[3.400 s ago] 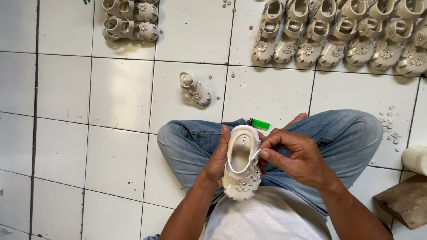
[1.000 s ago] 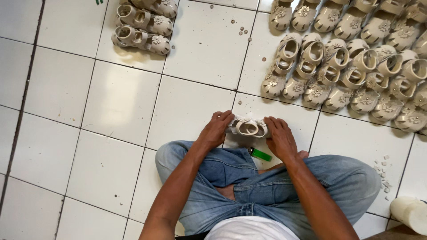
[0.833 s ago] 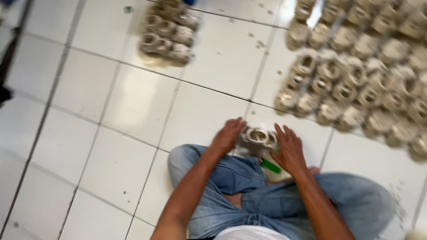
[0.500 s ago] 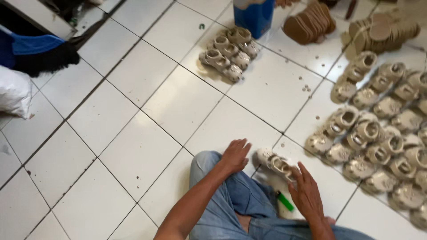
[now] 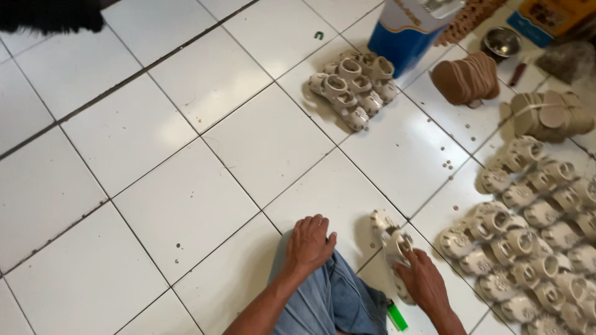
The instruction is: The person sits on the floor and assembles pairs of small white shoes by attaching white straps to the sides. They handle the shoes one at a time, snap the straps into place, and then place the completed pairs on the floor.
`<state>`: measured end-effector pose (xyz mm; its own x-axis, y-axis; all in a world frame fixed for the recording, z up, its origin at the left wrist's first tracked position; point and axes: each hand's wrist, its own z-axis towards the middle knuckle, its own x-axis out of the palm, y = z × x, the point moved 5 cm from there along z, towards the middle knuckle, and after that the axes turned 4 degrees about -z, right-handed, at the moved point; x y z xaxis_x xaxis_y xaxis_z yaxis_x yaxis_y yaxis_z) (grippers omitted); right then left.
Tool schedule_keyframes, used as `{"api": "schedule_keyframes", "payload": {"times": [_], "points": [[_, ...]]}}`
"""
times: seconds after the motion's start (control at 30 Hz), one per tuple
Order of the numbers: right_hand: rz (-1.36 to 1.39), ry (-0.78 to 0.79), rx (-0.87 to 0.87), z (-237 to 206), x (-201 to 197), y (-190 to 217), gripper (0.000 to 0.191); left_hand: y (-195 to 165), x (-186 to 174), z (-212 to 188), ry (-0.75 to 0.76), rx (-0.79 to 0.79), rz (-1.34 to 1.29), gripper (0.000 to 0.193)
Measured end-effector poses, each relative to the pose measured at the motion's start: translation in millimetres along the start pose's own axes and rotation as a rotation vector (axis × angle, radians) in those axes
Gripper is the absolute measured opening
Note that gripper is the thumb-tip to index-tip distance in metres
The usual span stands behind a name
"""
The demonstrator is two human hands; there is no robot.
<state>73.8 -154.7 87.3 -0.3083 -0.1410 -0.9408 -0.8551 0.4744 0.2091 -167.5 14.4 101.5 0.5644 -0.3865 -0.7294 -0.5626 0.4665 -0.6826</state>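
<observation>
I sit on a white tiled floor (image 5: 186, 205) in blue jeans. My left hand (image 5: 308, 244) rests flat on my knee, fingers spread, holding nothing. My right hand (image 5: 425, 280) lies on a pair of small cream sandals (image 5: 391, 245) standing on the tile in front of me, its fingers on the nearer one. A green lighter (image 5: 397, 316) lies by my leg.
Rows of several cream sandals (image 5: 528, 236) fill the floor at the right. A small cluster of sandals (image 5: 354, 90) sits farther off beside a blue box (image 5: 406, 34). Stacks of brown soles (image 5: 469, 77) and tan soles (image 5: 549, 115) lie at the upper right.
Earlier I held one sandal in both hands over my lap. It now stands on the floor beside another, my left hand has come off onto my knee, and my view has swung left.
</observation>
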Motion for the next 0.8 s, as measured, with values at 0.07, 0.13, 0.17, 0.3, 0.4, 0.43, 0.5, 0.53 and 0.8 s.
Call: {"api": "schedule_keyframes", "payload": {"times": [0.07, 0.13, 0.17, 0.3, 0.4, 0.43, 0.5, 0.53, 0.8], "points": [[0.013, 0.018, -0.013, 42.6, -10.0, 30.3, 0.050, 5.0, -1.8, 2.4, -0.009, -0.027, -0.051, 0.031], [-0.004, -0.023, -0.132, 94.8, -22.7, 70.6, 0.054, 7.9, -1.6, 4.8, 0.001, -0.071, -0.107, 0.029], [-0.012, -0.042, -0.191, 121.6, -28.8, 91.5, 0.054, 7.3, -0.8, 5.5, 0.011, -0.057, -0.105, 0.028], [-0.085, -0.067, -0.299, 226.1, -50.1, 168.9, 0.050, 12.0, 9.3, 11.9, 0.055, -0.029, -0.114, 0.027], [-0.077, -0.146, -0.393, 280.6, -67.0, 212.3, 0.048, 23.8, 29.9, 17.7, 0.151, -0.038, -0.116, 0.033], [-0.047, -0.151, -0.403, 295.5, -71.5, 221.9, 0.050, 28.5, 38.9, 21.0, 0.187, -0.039, -0.113, 0.036], [0.024, -0.186, -0.427, 313.0, -72.2, 229.7, 0.058, 38.5, 55.0, 27.7, 0.220, -0.002, -0.097, 0.039], [0.064, -0.214, -0.445, 316.5, -70.1, 231.0, 0.063, 41.9, 63.7, 27.7, 0.242, 0.009, -0.095, 0.040], [0.290, -0.367, -0.208, 282.4, -29.8, 195.6, 0.079, 54.3, 97.4, 15.4, 0.346, 0.027, -0.097, 0.042]]}}
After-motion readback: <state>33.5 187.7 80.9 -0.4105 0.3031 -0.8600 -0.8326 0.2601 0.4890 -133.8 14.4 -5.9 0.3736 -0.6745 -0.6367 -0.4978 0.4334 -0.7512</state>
